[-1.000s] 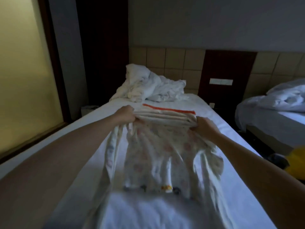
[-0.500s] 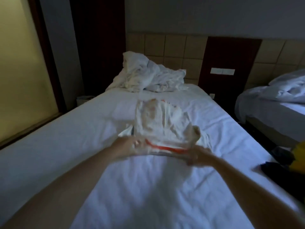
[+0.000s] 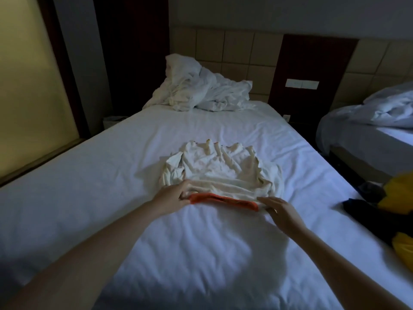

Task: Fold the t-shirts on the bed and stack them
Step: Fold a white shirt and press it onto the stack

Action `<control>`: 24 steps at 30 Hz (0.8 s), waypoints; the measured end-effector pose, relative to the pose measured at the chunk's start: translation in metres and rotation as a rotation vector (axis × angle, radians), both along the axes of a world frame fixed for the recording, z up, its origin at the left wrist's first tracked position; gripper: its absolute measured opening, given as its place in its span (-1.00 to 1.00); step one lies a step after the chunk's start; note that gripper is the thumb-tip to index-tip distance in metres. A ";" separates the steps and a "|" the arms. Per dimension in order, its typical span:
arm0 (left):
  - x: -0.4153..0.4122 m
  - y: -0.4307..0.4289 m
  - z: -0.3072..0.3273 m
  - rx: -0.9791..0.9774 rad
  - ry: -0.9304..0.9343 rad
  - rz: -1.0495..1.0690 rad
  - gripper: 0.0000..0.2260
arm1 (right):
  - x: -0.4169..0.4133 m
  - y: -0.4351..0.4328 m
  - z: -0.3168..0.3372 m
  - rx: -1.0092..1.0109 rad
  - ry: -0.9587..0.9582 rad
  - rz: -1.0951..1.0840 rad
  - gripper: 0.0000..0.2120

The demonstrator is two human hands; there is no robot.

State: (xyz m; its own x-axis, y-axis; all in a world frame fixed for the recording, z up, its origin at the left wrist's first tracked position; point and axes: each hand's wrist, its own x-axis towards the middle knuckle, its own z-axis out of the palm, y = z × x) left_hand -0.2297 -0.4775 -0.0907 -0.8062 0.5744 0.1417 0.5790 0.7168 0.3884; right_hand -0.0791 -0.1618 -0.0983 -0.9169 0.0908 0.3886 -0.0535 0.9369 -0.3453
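L hand (image 3: 173, 195) grips the near-left corner of the cream t-shirt (image 3: 223, 173), fingers curled round the layered edge and thumb side on top. R hand (image 3: 279, 211) is at the near-right corner with fingers fairly straight and spread, tips laid on the cloth and not clamped on it. The hands are well apart, w/ the folded edge running btw them.

The t-shirt lies on the bed (image 3: 111, 186), just beyond both hands. It is soft, thin knit, doubled over into a rough rectangle w/ several layers showing at the near edge. The far edge is wavy and rumpled, and a loose flap of fabric sticks out beyond the L hand. There is a faint pinkish print on top, too dim to make out. An orange band (image 3: 223, 200) runs along the near edge from L fingertips to R fingertips. It is flat, ribbed-looking and slightly curved; can't tell if it belongs to the same garment or one under it.

The sheet under the hands is white and smooth w/ light creases. Far beyond the hands, at the head end, sits a crumpled white bedding heap (image 3: 201, 90) against a padded headboard (image 3: 245, 52) of square tan panels. Further right along the wall is a dark wood panel w/ a pale switch plate (image 3: 301, 83). Right of the R hand, off the mattress edge, are black fabric (image 3: 362, 206) and something yellow (image 3: 397, 191). Beyond those is a second bed (image 3: 368, 135) w/ a rumpled white duvet.
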 end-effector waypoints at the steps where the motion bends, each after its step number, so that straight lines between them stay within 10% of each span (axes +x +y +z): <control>1: 0.006 -0.001 -0.001 -0.036 0.079 -0.008 -0.70 | 0.007 -0.001 -0.001 0.003 -0.019 0.013 -0.67; 9: 0.048 -0.014 0.045 0.203 0.247 -0.059 -0.61 | 0.051 -0.014 0.042 -0.044 -0.122 0.047 -0.77; 15: 0.087 -0.042 0.021 -0.418 0.088 -0.101 -0.53 | 0.088 -0.025 0.028 0.099 -0.356 0.053 -0.74; 24: 0.118 -0.061 -0.009 -0.126 -0.097 -0.119 -0.68 | 0.112 -0.069 0.008 0.230 -0.417 0.000 -0.46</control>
